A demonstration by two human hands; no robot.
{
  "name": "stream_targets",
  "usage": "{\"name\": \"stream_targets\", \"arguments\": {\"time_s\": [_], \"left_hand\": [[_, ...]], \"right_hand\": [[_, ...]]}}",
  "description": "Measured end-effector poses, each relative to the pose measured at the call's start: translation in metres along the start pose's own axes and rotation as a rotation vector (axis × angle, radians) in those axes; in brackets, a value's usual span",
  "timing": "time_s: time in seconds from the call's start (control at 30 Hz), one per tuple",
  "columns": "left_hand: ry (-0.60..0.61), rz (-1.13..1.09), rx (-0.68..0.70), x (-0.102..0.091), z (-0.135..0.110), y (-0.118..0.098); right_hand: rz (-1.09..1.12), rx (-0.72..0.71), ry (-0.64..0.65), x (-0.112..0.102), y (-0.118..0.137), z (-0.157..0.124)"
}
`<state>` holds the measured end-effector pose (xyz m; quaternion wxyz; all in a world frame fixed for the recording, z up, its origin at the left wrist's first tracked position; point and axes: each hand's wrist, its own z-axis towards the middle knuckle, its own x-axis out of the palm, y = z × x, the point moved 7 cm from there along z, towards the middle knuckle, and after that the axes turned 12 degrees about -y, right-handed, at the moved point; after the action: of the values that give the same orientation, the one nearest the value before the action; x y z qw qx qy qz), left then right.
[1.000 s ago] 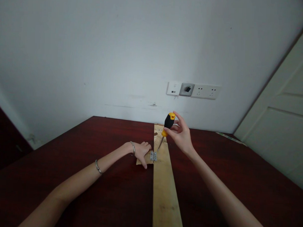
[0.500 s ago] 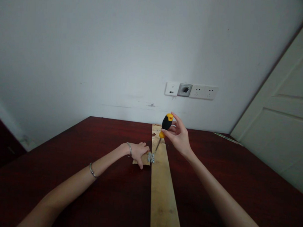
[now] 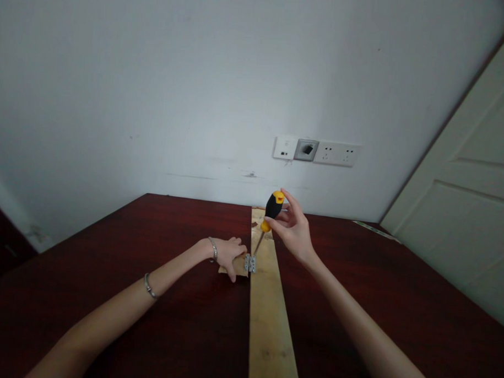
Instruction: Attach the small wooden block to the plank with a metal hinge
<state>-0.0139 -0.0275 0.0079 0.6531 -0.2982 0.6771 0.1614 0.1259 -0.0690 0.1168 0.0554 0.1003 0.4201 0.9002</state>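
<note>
My right hand (image 3: pixel 294 226) is closed around the black-and-yellow handle of a screwdriver (image 3: pixel 273 206), fingers at its top and thumb low on the grip. The shaft slants down to the left, its tip at the upper right part of a small metal hinge (image 3: pixel 250 263). One hinge leaf lies on a long pale wooden board (image 3: pixel 269 316), the other on a short wood block (image 3: pixel 240 268) butted against the board's left edge. Over that block lies my left hand (image 3: pixel 228 254), thumb at the near side and fingers across the far side, gripping it. The screw under the tip is too small to make out.
Board and block lie on a dark red tabletop (image 3: pixel 168 329), which meets a white wall (image 3: pixel 197 88) at the back. Wall sockets (image 3: pixel 336 153) sit above the far edge. A pale panelled door (image 3: pixel 474 219) stands at the right, near a thin strip (image 3: pixel 377 231) on the tabletop.
The screwdriver's handle and my right hand have shifted slightly left, while the tip stays at the hinge. My left hand keeps its place on the block. The whole view has moved a little.
</note>
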Motion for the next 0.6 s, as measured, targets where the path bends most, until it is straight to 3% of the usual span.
{"name": "stream_targets", "arguments": {"time_s": [0.33,0.6], "left_hand": [[0.016,0.031,-0.024,-0.0007,-0.0014,0.0004],[0.108,0.112,-0.016,-0.0015,-0.0035,-0.0032]], "right_hand": [[0.004,0.016,0.04,0.0069,-0.0031,-0.0046],[-0.015,-0.006,0.038,0.0071,-0.0031,-0.0047]]}}
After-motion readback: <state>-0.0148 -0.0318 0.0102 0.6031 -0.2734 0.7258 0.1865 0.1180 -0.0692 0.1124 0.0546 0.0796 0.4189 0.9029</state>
